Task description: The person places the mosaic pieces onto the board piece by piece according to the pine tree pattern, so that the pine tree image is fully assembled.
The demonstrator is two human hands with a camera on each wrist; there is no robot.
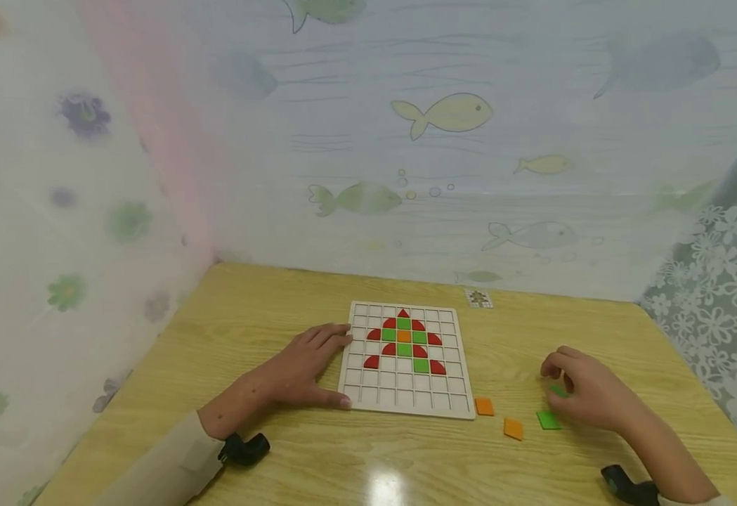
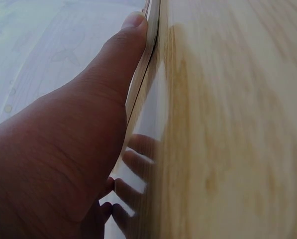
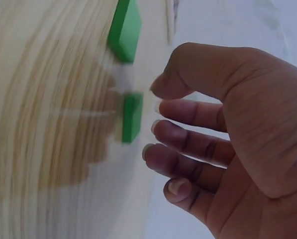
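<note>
A white gridded board lies on the table, red quarter-circle pieces and a red triangle set in its squares along with green square tiles and one orange tile. My left hand rests at the board's left edge, fingers and thumb spread and touching it. Over the table to the right hovers my right hand, its fingers loosely bent and nothing between them. Two loose green tiles lie by it: one green tile just off the fingertips and partly hidden in the head view, the other green tile nearer me.
Two loose orange tiles, one orange tile by the board's lower right corner and another orange tile, lie on the wooden table. A small printed pattern card sits behind the board. Patterned curtains stand around the table.
</note>
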